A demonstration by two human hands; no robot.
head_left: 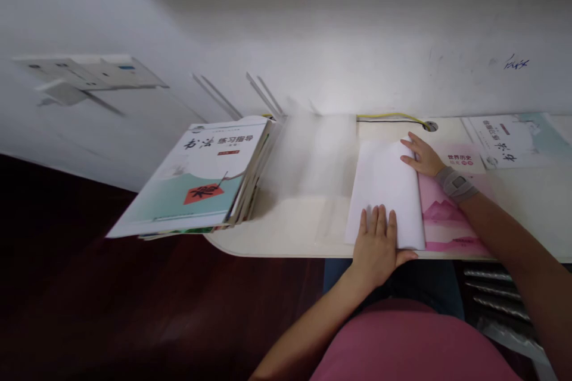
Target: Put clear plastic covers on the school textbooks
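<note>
- White paper, a broad sheet [386,181], lies over the left part of a pink book [447,220] on the counter [277,232], directly under both hands.
- The left hand [378,244] rests palm down on the sheet's near edge. Its fingers are straight and close together and the thumb is out to the side, a flat grip that pinches nothing.
- The right hand [422,158] sits just beyond it, at the sheet's far right corner. Its fingers are lightly spread and press where the paper meets the pink cover, and nothing is clasped. A grey band [456,184] circles that wrist.
- Handling, as I judge it: the sheet is light and thin, quick to crease, and likely to slide on a glossy cover. It is best taken by an edge or corner between thumb and finger, or pinned under a flat palm. The book looks slim and soft-covered, so it should be easy to lift.
- Left of the left grip lies a blurred clear film [313,155], too smeared to tell more.
- Farther left, a stack of workbooks [201,181] juts over the counter's end.
- Beyond the right grip lies another booklet [513,140], and a yellow cable [388,116] runs along the back.
- Containers: no box, tray or bin shows.
</note>
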